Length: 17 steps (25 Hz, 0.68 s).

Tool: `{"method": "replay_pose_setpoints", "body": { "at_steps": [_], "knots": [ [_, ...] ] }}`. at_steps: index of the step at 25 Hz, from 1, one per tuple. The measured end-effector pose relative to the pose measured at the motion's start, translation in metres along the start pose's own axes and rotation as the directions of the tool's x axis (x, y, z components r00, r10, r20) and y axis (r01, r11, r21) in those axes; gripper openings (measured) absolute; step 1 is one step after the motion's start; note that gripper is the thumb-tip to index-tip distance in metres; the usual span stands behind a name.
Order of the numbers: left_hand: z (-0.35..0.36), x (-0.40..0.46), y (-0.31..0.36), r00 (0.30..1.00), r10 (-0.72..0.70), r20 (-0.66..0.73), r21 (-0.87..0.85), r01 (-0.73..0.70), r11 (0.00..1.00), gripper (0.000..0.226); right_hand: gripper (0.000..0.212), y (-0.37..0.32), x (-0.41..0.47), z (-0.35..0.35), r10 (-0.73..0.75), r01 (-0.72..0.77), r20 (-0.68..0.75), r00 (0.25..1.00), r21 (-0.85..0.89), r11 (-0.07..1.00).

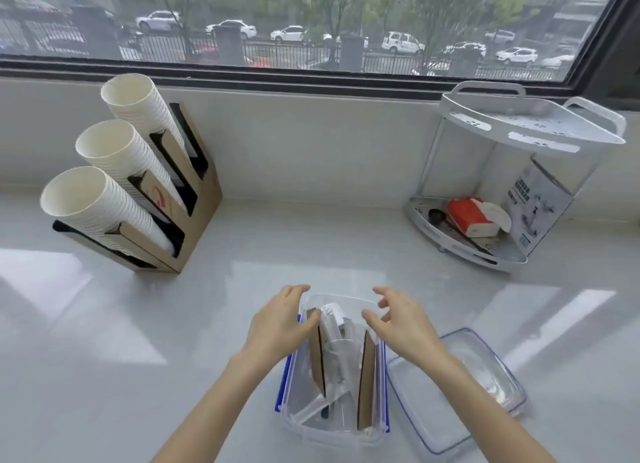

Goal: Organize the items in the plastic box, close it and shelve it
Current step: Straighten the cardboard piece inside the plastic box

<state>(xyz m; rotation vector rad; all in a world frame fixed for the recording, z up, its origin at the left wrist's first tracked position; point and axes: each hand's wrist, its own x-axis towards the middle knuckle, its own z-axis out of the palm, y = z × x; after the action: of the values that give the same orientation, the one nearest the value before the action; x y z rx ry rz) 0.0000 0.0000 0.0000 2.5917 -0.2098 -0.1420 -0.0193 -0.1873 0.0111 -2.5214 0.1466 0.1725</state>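
A clear plastic box (341,438) with blue side clasps stands open on the counter in front of me. Inside stand two brown cardboard pieces (317,353) with black edges, and white and clear items (334,327) lie between them. My left hand (278,324) rests at the box's left rim, thumb touching the top of the left cardboard piece. My right hand (398,320) hovers over the right rim with fingers spread, holding nothing. The box's clear lid (460,390) lies flat on the counter just to the right.
A cardboard holder (180,199) with three stacks of white paper cups stands back left. A white two-tier corner shelf (519,171) stands back right, with a red tissue pack, a black spoon and a labelled package on its lower tier. A window ledge runs behind.
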Motion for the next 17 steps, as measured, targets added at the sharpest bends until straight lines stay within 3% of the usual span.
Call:
{"method": "replay_pose_setpoints", "body": {
  "at_steps": [5, 10, 17],
  "knots": [
    [0.02, -0.008, -0.006, 0.991, -0.084, 0.101, -0.044, 0.089, 0.995, 0.049, 0.036, 0.006, -0.008, 0.02, 0.057, -0.059, 0.116, 0.992, 0.017, 0.998],
    [0.03, -0.008, -0.005, 0.992, -0.099, 0.083, -0.08, 0.105, 0.991, 0.046, 0.006, 0.013, -0.01, 0.025, 0.051, -0.054, 0.129, 0.99, 0.022, 0.998],
    [0.028, -0.008, -0.004, 0.991, -0.133, -0.006, -0.129, 0.131, 0.983, 0.024, 0.009, 0.017, -0.007, 0.013, 0.058, -0.061, 0.063, 0.996, 0.042, 0.997]
  ]
}}
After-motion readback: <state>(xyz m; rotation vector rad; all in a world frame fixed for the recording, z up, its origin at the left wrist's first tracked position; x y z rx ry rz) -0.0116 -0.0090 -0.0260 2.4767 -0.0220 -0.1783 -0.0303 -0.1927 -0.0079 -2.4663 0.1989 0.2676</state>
